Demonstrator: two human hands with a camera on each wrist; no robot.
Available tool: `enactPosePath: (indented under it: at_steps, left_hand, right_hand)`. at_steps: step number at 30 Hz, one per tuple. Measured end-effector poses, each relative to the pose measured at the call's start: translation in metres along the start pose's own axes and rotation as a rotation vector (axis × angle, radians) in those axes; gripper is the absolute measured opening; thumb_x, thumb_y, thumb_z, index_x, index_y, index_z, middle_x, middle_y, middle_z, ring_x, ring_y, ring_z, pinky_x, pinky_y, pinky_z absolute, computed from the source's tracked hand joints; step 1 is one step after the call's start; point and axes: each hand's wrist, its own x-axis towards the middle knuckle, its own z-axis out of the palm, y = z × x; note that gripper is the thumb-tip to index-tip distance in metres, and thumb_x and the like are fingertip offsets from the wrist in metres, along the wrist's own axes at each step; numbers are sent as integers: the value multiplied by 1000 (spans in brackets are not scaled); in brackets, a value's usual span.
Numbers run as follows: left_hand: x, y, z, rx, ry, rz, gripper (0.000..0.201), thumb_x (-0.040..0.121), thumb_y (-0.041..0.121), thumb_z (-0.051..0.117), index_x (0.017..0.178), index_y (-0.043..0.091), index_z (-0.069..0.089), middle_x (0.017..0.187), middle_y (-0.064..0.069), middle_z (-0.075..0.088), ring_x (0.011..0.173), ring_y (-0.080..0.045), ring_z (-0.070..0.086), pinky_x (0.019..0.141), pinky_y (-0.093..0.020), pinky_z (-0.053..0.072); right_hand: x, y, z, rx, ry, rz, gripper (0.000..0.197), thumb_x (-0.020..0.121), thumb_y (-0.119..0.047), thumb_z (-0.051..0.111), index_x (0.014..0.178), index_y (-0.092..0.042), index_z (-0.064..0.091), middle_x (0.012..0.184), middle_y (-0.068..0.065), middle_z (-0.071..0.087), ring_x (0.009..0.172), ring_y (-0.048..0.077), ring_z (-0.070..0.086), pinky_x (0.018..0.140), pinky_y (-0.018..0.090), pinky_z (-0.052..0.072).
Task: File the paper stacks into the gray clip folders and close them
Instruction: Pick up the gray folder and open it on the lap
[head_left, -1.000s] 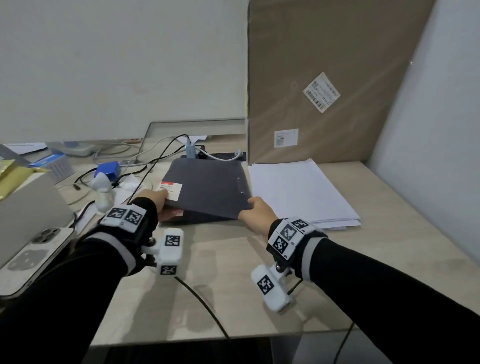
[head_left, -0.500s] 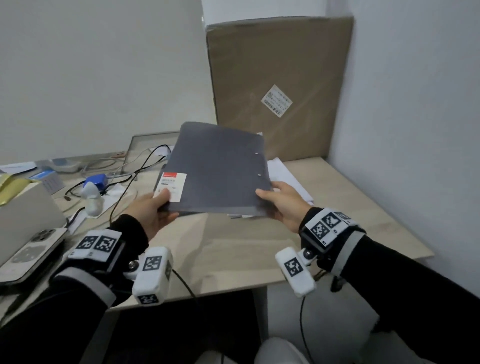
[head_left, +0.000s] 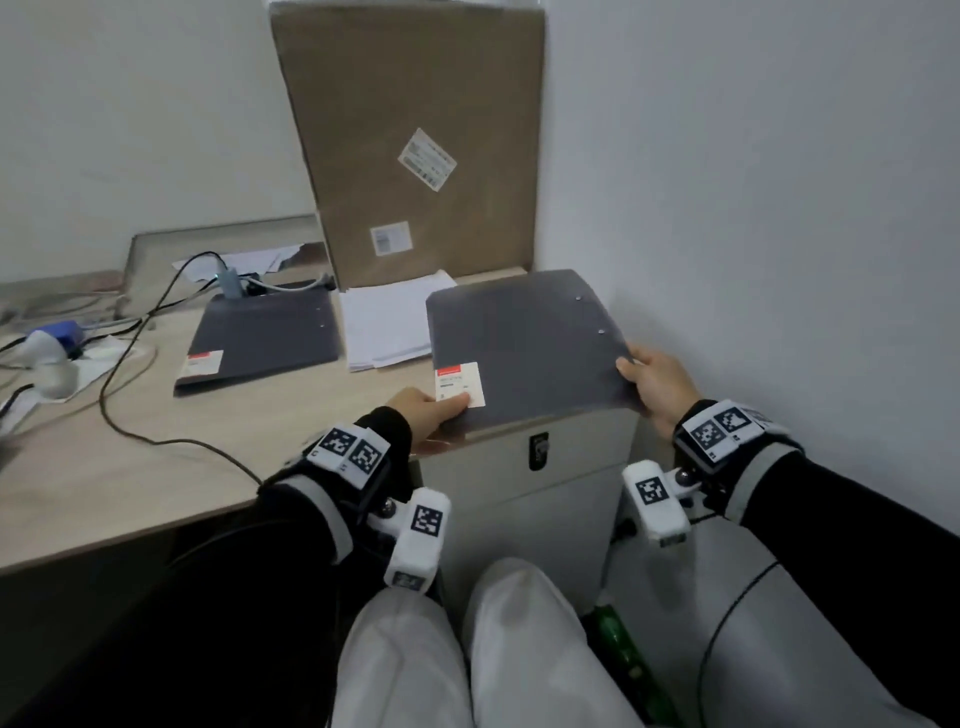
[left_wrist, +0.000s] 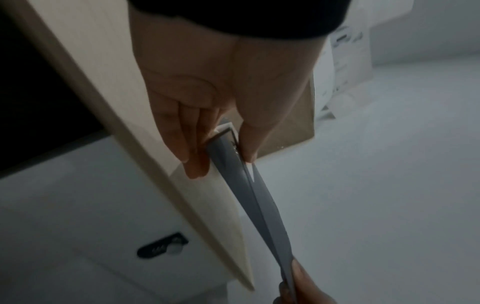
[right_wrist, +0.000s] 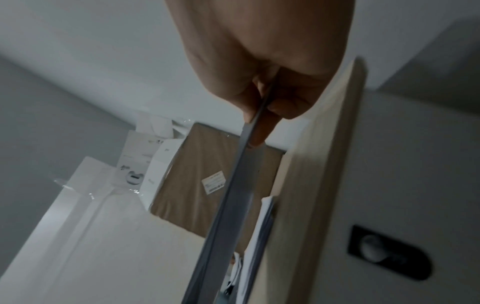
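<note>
A closed gray clip folder (head_left: 524, 343) with a white and red label hangs over the desk's right end, held by both hands. My left hand (head_left: 434, 410) pinches its near left corner at the label, thumb on top and fingers beneath. My right hand (head_left: 652, 384) pinches its near right corner. Edge-on, the folder (left_wrist: 249, 185) runs between the two hands in the left wrist view, and in the right wrist view the folder (right_wrist: 233, 197) shows the same way. A second gray folder (head_left: 260, 338) lies closed on the desk to the left. A white paper stack (head_left: 387, 322) lies between the two folders.
A large cardboard box (head_left: 415, 140) leans on the wall behind the papers. Cables (head_left: 124, 384) and small devices crowd the desk's left side. A white drawer cabinet (head_left: 540, 499) with a lock stands under the desk's right end. The wall runs close on the right.
Both hands lifted the top gray folder off the desk and carried it to the right, over the desk's end. A second folder that lay beneath it now shows on the desk.
</note>
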Motion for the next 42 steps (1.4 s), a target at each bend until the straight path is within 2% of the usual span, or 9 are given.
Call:
enactPosePath:
  at_steps: [8,13,22,24,27,30,34,39,42]
  left_hand:
    - [-8,2,57,550,-30,176,76,80,45,65,142,12,35,139,-1,43,129,-25,45,101,-31,42]
    - [-5,13,83,791,-110,192,88,85,58,49,152,14,12,160,-8,12,147,-25,20,119,-36,23]
    - [-8,15,68,372,-142,187,79,84,62,46,147,15,33,151,-3,38,138,-23,38,116,-37,29]
    - [-14,16,61,132,-176,154,73,85,61,46,144,18,38,145,-2,44,134,-22,41,111,-36,34]
    - [-29,27,50,-104,-260,68,63,88,63,36,143,31,37,137,-1,43,130,-22,41,106,-38,36]
    - [-42,44,34,-252,-347,99,65,86,70,23,141,38,35,141,2,42,129,-26,43,101,-42,40]
    - [-54,70,-9,-476,-199,158,71,83,72,35,121,16,55,119,-6,60,101,-27,62,86,-38,48]
    - [-71,65,-69,-429,-32,216,33,91,45,47,93,17,64,92,-7,65,62,-16,72,56,-25,58]
    - [-72,38,-94,-371,54,182,23,95,13,37,92,13,60,97,-13,65,62,-16,72,55,-23,59]
  right_hand:
    - [-24,29,-47,-223,189,0,28,94,1,44,111,3,65,98,11,63,91,19,57,75,27,47]
    - [-25,28,-53,-456,182,92,22,92,-6,47,98,-2,68,96,16,64,95,28,61,77,30,43]
    - [-42,-28,-64,-62,-69,129,30,95,-18,52,120,-5,61,107,7,64,97,21,61,79,27,47]
    - [-52,-51,-56,141,-170,104,23,98,-28,46,110,-17,62,102,0,65,89,13,61,72,22,49]
    - [-66,-87,-30,313,-359,49,54,98,-54,22,113,-21,62,100,-5,66,90,11,63,74,23,52]
    - [-68,-109,16,208,-550,5,77,90,-69,6,136,-25,49,128,-4,59,120,18,53,101,34,42]
    - [-83,-122,80,-67,-666,-73,72,91,-66,2,149,-30,27,158,-6,22,149,15,9,119,51,-2]
    - [-90,-100,134,-271,-783,-34,70,94,-63,8,148,-26,32,156,-15,26,145,0,18,118,47,0]
    - [-89,-82,150,-351,-794,15,66,97,-57,14,147,-20,34,154,-11,32,143,1,24,117,40,6]
